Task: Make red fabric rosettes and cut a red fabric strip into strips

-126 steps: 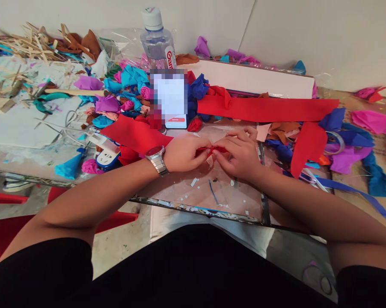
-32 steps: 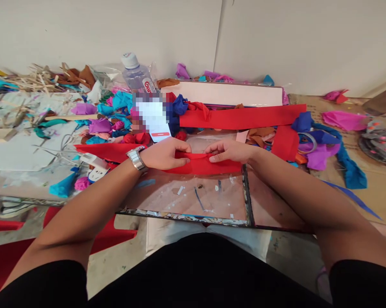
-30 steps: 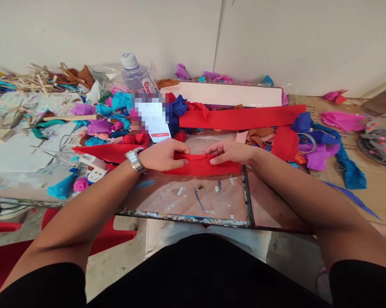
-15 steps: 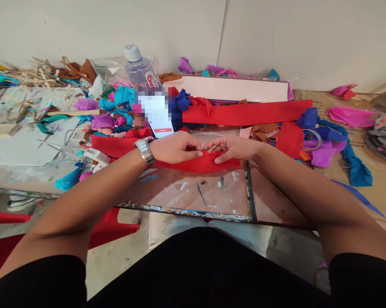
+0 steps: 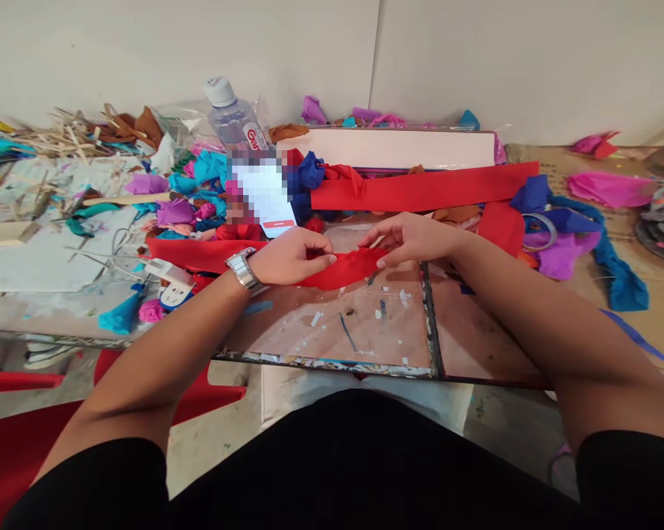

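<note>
A red strip of crepe-like material (image 5: 346, 271) lies bunched between my two hands, above the worktable. My left hand (image 5: 294, 256), with a metal watch on the wrist, pinches the strip between thumb and fingers. At the strip's right end is my right hand (image 5: 403, 239), its thumb and fingers apart and its fingertips at the material's edge. Another red length (image 5: 199, 254) runs out to the left behind my left wrist. Just beyond my left hand a phone with a lit screen (image 5: 277, 213) leans on colored scraps.
Behind the phone stands a clear bottle (image 5: 235, 121). A wide red strip (image 5: 420, 188) lies before a white box (image 5: 392, 147). A white power strip (image 5: 169, 276) is left of my wrist. A tape roll (image 5: 547, 230) sits among blue and purple scraps. Thin wood sticks lie back left.
My right hand has moved right and its fingers have spread from the pinch. The gathered red strip now shows more between the hands. The view has shifted slightly.
</note>
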Demonstrator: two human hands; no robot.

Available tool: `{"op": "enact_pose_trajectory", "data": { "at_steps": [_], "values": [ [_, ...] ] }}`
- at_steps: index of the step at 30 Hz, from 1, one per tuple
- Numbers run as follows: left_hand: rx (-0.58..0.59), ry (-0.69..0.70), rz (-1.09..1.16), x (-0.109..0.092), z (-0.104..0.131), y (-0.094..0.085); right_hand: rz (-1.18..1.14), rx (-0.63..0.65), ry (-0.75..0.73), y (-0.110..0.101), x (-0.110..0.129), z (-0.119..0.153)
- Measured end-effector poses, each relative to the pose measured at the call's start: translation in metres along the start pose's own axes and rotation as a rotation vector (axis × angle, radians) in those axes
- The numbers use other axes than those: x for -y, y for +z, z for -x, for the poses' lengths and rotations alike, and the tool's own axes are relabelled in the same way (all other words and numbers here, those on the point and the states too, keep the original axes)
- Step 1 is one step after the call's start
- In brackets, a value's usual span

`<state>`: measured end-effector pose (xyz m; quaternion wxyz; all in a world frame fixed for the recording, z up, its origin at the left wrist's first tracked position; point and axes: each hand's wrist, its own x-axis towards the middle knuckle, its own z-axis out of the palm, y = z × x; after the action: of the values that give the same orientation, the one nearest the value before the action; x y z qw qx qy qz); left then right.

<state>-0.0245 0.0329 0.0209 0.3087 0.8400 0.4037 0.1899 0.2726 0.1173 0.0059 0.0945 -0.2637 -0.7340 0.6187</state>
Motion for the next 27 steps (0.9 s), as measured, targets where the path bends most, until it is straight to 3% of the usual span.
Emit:
{"op": "enact_pose_trajectory", "data": {
  "at_steps": [8, 15, 27],
  "values": [
    [-0.035, 0.001, -0.031, 0.007, 0.006, -0.007, 0.172, -0.157, -0.122, 0.007, -0.006, -0.004],
    [-0.017, -0.001, 0.02, 0.009, 0.005, 0.003, 0.19, -0.188, -0.135, 0.009, -0.012, -0.008],
    [-0.118, 0.032, 0.023, 0.01, 0.007, 0.01, 0.233, -0.24, -0.119, 0.014, -0.009, -0.009]
  ]
}}
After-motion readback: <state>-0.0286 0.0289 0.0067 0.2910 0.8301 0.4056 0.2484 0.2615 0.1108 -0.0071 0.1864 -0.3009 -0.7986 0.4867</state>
